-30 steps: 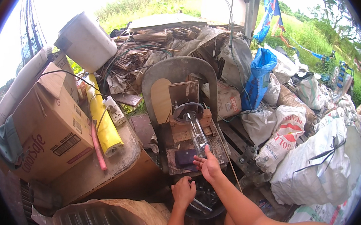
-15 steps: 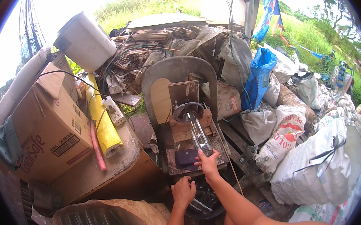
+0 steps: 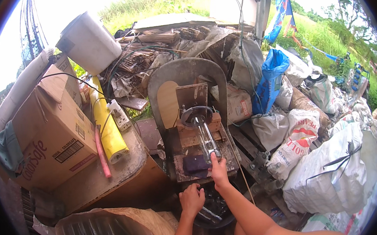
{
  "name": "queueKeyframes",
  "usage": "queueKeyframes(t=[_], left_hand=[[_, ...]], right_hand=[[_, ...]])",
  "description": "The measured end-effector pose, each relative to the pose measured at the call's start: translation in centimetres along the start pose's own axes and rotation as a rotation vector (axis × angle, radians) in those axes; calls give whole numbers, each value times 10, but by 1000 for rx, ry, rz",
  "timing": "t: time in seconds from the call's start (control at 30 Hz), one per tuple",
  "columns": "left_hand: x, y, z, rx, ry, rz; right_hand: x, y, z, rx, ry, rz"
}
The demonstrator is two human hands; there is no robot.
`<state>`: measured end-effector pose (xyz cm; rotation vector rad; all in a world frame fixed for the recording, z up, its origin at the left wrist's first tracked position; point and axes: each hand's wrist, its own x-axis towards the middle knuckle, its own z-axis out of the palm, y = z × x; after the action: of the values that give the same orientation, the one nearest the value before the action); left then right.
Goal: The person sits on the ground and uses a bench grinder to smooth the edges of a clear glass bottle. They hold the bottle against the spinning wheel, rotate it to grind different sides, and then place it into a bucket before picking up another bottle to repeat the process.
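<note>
bottle (image 3: 206, 138) slants away from my nearer right hand (image 3: 220, 175), which pinches its near end, far end at the ring (image 3: 187, 118); my left hand (image 3: 192, 200) curls loosely, whether around anything i can't tell.

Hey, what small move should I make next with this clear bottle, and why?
Perhaps turn the clear bottle slightly with your right hand: its fingers are at the bottle's near end, the far end lies by the wooden block, and your left hand is apart from it.
</note>
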<state>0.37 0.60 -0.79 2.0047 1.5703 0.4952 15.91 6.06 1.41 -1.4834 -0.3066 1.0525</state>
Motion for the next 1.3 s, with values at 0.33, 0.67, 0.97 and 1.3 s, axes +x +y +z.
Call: queueKeyframes(t=[0.33, 0.67, 0.97, 1.3], left_hand=[[1, 0, 0, -5, -15, -14], [0, -1, 2, 8, 6, -8], [1, -4, 6, 17, 27, 4], [1, -3, 5, 27, 35, 6]], right_hand=[[17, 29, 5, 50, -6, -231], [-6, -10, -3, 203, -145, 125], [-5, -3, 3, -36, -41, -61], [1, 1, 6, 173, -64, -46]])
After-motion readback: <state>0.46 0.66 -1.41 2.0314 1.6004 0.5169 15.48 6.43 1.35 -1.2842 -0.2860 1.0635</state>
